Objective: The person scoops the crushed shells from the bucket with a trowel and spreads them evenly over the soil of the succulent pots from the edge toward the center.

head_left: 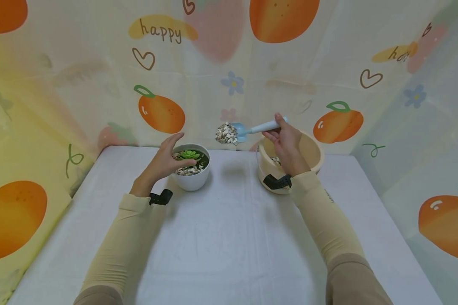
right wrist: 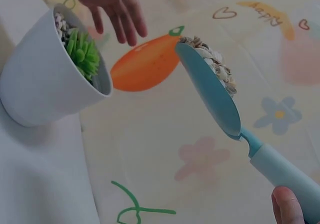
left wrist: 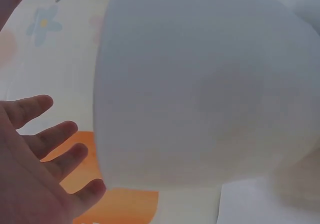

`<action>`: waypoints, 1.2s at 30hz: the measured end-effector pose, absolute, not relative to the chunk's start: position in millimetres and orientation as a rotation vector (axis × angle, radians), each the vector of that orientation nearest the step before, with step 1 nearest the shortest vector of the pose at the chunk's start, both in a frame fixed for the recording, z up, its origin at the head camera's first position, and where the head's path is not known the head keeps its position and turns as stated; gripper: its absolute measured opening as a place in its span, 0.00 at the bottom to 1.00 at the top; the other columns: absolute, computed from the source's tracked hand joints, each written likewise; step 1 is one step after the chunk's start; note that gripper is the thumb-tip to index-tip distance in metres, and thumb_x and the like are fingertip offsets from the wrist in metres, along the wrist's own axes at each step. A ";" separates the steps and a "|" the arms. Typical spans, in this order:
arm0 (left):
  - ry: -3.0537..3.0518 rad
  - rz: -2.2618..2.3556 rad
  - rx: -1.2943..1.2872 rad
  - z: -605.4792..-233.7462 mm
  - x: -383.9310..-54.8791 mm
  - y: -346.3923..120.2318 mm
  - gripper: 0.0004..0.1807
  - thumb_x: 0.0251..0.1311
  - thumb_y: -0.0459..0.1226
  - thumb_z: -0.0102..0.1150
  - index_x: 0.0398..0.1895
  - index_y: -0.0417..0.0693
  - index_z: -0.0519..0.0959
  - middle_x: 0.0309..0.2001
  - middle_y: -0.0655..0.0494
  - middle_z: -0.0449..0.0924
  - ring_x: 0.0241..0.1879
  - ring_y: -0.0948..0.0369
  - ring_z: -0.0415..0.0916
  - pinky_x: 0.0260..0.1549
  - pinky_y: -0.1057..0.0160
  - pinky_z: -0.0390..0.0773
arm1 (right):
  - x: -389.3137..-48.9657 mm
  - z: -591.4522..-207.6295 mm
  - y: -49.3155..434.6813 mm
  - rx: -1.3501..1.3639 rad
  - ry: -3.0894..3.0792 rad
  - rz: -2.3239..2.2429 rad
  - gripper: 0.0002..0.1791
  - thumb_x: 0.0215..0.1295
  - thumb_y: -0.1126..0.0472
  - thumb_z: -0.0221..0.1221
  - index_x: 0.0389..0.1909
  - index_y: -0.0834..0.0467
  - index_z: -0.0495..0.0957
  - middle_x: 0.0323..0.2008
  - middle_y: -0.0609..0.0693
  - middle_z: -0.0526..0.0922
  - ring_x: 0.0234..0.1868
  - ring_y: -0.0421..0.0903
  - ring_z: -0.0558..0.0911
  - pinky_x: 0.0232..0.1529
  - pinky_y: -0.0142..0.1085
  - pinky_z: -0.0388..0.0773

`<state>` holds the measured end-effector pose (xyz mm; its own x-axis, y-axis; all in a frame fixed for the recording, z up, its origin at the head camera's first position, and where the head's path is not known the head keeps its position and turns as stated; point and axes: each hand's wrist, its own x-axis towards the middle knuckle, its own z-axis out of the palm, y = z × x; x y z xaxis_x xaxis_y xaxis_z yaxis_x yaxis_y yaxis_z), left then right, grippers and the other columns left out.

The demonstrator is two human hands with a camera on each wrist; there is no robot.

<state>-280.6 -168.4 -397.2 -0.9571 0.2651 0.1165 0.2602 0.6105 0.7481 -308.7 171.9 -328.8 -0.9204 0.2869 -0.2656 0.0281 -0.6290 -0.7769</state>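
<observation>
My right hand [head_left: 288,144] grips the pale blue handle of a small trowel [head_left: 242,131], held in the air between two pots. Small pale and brown pebbles [head_left: 226,133] are heaped on its blade. My left hand [head_left: 164,159] is at the left side of a white pot [head_left: 192,182], thumb and fingers spread at its rim. Inside that pot is a green succulent [right wrist: 82,55], with pebbles [head_left: 188,170] over part of the dark soil. In the left wrist view the white pot [left wrist: 200,84] fills most of the picture, the fingers spread beside it.
Behind my right hand stands a larger beige pot [head_left: 314,154] with some pebbles inside, partly hidden by the hand. Both pots stand toward the back of a white-covered table [head_left: 213,245]. A printed curtain [head_left: 198,84] with oranges and flowers hangs right behind the table.
</observation>
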 end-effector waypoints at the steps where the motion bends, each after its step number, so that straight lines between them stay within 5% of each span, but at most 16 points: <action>1: 2.809 1.309 0.456 -397.8 -280.5 -169.9 0.58 0.48 0.55 0.72 0.78 0.52 0.49 0.78 0.48 0.44 0.77 0.46 0.41 0.69 0.34 0.53 | -309.3 -328.9 170.9 -0.557 -1.271 2.652 0.21 0.64 0.58 0.63 0.55 0.65 0.77 0.32 0.57 0.81 0.50 0.56 0.84 0.42 0.43 0.84; 12: 2.753 1.332 0.421 -406.2 -283.4 -184.4 0.57 0.51 0.52 0.71 0.78 0.51 0.47 0.78 0.46 0.43 0.76 0.44 0.43 0.69 0.34 0.53 | -317.4 -333.2 152.7 -0.600 -1.234 2.661 0.08 0.64 0.62 0.63 0.40 0.61 0.80 0.32 0.57 0.81 0.56 0.60 0.79 0.37 0.45 0.83; 18: 2.700 1.330 0.388 -413.6 -285.4 -190.1 0.59 0.51 0.52 0.71 0.79 0.53 0.43 0.79 0.45 0.40 0.76 0.42 0.41 0.69 0.32 0.51 | -319.1 -337.6 141.0 -0.610 -1.250 2.675 0.11 0.65 0.61 0.63 0.44 0.62 0.81 0.34 0.58 0.81 0.57 0.60 0.79 0.40 0.45 0.83; 26: 2.658 1.346 0.374 -427.8 -287.2 -196.2 0.60 0.51 0.52 0.71 0.79 0.56 0.41 0.79 0.48 0.42 0.77 0.44 0.39 0.70 0.33 0.47 | -321.1 -344.3 137.3 -0.600 -1.326 2.625 0.14 0.64 0.59 0.63 0.47 0.63 0.81 0.56 0.68 0.78 0.53 0.60 0.82 0.39 0.44 0.84; 33: 2.596 1.405 0.397 -434.1 -287.9 -200.0 0.58 0.52 0.48 0.71 0.79 0.53 0.41 0.79 0.48 0.44 0.77 0.45 0.43 0.71 0.36 0.49 | -320.9 -347.5 126.5 -0.563 -1.326 2.652 0.12 0.64 0.59 0.63 0.43 0.63 0.79 0.45 0.63 0.80 0.54 0.60 0.82 0.42 0.46 0.84; 36: 2.601 1.380 0.390 -435.6 -288.1 -200.5 0.59 0.51 0.48 0.71 0.79 0.54 0.41 0.79 0.46 0.44 0.77 0.44 0.42 0.70 0.35 0.49 | -320.3 -349.9 119.7 -0.539 -1.357 2.651 0.14 0.65 0.59 0.63 0.46 0.64 0.78 0.49 0.65 0.80 0.53 0.60 0.82 0.45 0.47 0.83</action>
<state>-288.1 -200.5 -435.6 -0.9510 0.3078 -0.0283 0.1490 0.5369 0.8304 -320.3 119.7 -349.9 -0.9302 0.2597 -0.2595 0.0587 -0.5925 -0.8034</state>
